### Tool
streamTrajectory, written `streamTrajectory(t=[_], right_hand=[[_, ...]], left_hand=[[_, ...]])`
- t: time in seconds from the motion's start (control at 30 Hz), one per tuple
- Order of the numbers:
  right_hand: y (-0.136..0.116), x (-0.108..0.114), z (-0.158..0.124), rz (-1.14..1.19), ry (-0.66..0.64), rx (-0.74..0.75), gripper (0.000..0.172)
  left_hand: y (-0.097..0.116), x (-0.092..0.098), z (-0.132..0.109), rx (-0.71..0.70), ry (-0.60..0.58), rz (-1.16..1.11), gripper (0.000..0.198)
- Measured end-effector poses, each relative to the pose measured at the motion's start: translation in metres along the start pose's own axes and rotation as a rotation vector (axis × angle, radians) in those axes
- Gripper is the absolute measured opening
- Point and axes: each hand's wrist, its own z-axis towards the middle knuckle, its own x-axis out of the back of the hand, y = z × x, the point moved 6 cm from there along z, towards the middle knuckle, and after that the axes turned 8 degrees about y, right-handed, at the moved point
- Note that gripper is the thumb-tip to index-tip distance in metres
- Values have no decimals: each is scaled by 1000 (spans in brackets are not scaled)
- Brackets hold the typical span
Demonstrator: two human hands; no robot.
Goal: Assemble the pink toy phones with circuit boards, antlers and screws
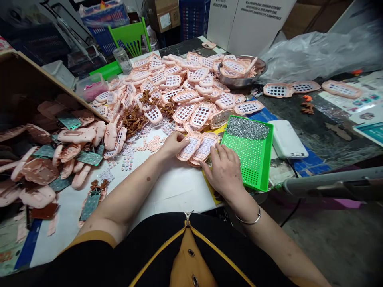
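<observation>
Two pink toy phone covers (205, 147) lie side by side, partly overlapping, on the white table surface in front of me. Pale button inserts fill their openings. My left hand (173, 146) pinches the edge of the left cover between thumb and fingers. At the right cover, my right hand (224, 169) has its thumb on the lower edge and a fingertip on the right side, gripping that corner. Just beyond them lies a heap of similar covers (201, 114) with open holes. Small pink button pieces (149, 144) are scattered left of my left hand.
A green perforated tray (266, 159) of small silvery parts (247, 128) stands close right. Beside it lies a white device (289, 139). A metal bowl (236, 83) holds more pieces behind. Brown parts (133, 122) and a tilted box (56, 79) spilling assembled casings occupy the left.
</observation>
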Motion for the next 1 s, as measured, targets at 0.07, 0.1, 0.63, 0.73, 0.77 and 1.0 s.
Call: streamTrajectory(t=[0.07,0.1,0.63,0.73,0.77,1.0], right_hand=[[0,-1,-1,13,-10,-3,56],[1,-1,-1,24,-15,-9,56],[7,-8,-1,157,-67,-58,75],[7,-11,-2,165,-106,-28,79],[6,-12,-3,173,-121,-18,81],[7,-21,-2,227,-208,4,90]], left_hand=[[-2,-2,-2,45,-25,-111,25],[-2,-4,-3,71,-41,-165,30],[6,-40,-11,137,-1,-412,17],[4,-41,-18,157,-24,-439,18],[4,-41,-22,168,-45,-460,20],[11,-34,-44,188,-201,-574,34]])
